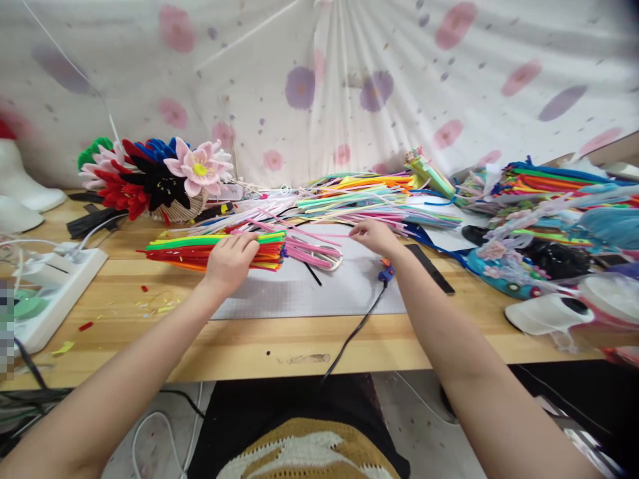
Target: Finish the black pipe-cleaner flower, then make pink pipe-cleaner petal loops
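My left hand [230, 261] is closed over a thick bundle of red, green, yellow and orange pipe cleaners [174, 256] that lies sideways on the table. Farther right, my right hand [370, 237] has its fingertips pinched together on the end of a thin pink pipe cleaner [332, 235], which stretches left toward the bundle. Between the hands, loose pink pipe cleaners [304, 253] lie over a grey mat [279, 296], partly covering a white-rimmed object that I cannot make out. A blue glue gun nozzle or similar small tool [386, 271] with a black cord sits below my right hand.
Fuzzy flowers [197, 166] stand at the back left, beside a white power strip [64, 293]. More pipe cleaners [364, 193] spread along the back. A black phone-like slab [429, 268] lies right of the mat. A white device [546, 313] and craft pieces crowd the right.
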Action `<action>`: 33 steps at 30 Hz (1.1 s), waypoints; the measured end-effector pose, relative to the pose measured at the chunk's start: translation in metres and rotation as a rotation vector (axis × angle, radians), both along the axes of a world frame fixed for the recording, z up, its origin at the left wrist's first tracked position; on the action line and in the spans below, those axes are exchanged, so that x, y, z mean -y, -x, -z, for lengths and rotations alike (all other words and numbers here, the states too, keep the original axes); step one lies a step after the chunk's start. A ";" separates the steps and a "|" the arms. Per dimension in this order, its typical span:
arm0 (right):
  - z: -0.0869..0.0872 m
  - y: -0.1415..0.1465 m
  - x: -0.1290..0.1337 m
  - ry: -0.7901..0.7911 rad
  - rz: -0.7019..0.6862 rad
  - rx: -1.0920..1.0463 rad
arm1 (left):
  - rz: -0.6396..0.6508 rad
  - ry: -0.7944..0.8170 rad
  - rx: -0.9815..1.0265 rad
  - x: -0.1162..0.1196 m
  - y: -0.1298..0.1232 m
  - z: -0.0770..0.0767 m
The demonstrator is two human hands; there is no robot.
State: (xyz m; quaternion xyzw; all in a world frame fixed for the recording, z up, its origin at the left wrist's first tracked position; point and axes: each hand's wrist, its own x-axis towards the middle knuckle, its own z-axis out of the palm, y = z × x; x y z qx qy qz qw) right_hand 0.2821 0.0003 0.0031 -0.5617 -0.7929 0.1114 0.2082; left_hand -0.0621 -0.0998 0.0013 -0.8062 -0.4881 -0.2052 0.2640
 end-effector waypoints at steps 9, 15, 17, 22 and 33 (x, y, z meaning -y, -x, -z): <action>-0.022 0.080 0.020 0.103 -0.474 -0.196 | 0.241 0.099 -0.121 -0.033 -0.061 0.000; -0.022 0.113 0.009 0.055 -0.418 0.071 | 0.227 0.143 -0.078 -0.056 -0.085 -0.013; -0.022 0.106 0.001 0.028 -0.401 0.094 | 0.241 0.155 -0.050 -0.062 -0.084 -0.018; -0.027 0.060 -0.016 -0.017 -0.378 0.110 | 0.208 0.253 0.026 -0.076 -0.069 -0.021; -0.041 -0.008 -0.042 -0.289 -0.211 0.254 | 0.092 0.344 -0.096 -0.140 -0.094 -0.030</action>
